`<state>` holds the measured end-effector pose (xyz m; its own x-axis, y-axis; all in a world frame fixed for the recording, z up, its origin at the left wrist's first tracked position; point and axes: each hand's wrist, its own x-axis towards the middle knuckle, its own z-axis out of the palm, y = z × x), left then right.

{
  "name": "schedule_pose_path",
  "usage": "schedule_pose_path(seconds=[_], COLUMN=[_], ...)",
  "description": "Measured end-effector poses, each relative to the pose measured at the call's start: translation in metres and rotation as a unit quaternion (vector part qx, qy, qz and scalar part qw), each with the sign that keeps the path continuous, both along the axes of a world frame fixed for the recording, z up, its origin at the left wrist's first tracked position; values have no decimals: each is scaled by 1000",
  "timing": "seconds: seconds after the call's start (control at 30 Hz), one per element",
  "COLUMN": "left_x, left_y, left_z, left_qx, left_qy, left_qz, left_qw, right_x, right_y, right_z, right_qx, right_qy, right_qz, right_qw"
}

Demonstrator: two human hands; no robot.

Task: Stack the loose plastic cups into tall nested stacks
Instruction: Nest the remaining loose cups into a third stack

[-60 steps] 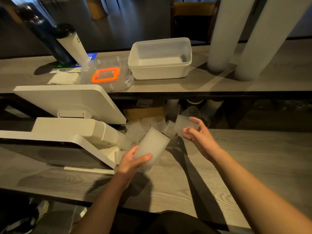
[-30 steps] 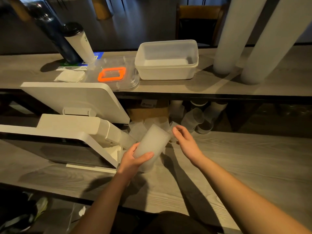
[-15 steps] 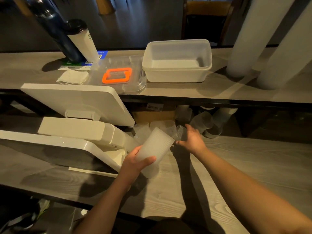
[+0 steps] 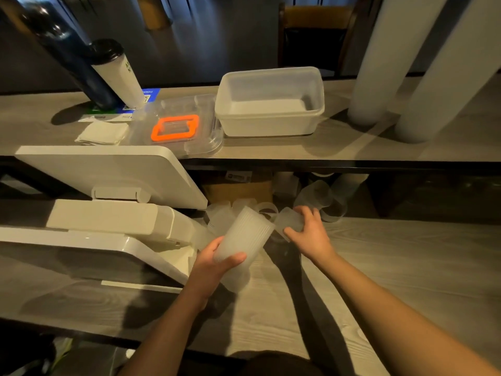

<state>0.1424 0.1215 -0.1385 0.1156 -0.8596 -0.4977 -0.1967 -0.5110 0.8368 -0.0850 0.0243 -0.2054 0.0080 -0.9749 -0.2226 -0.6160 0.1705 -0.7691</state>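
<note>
My left hand grips a short nested stack of frosted plastic cups, tilted with its open mouth up and to the right. My right hand is closed around a single loose cup right beside that mouth. More loose cups lie on the wooden counter behind the stack, and several others lie under the upper shelf. Two tall white cup stacks lean on the shelf at the far right.
A white point-of-sale terminal fills the left of the counter. On the upper shelf sit a white tub, a clear lid with an orange ring, folded napkins, a white tumbler and a dark bottle.
My right hand reached back into the pile of loose cups, closed on one and drew it toward the stack's mouth. My left hand kept the stack nearly still.
</note>
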Motion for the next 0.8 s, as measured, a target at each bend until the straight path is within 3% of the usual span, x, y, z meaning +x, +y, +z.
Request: schedule_pose_path(seconds=[0.2, 0.37, 0.53, 0.8], left_x=[-6, -11, -17, -22], left_y=[5, 11, 18, 25], left_z=[0, 3, 5, 9], left_qx=[2, -20, -41, -56], left_qy=[12, -3, -5, -4], left_qz=[-3, -20, -34, -51], left_qw=[1000, 1000, 999, 997], right_x=[-21, -33, -32, -29], right_y=[14, 21, 29, 39], right_z=[25, 46, 69, 92], right_qx=[32, 48, 38, -36], right_qy=[-259, -381, -392, -239], right_qz=[-131, -113, -30, 61], right_qw=[956, 916, 919, 968])
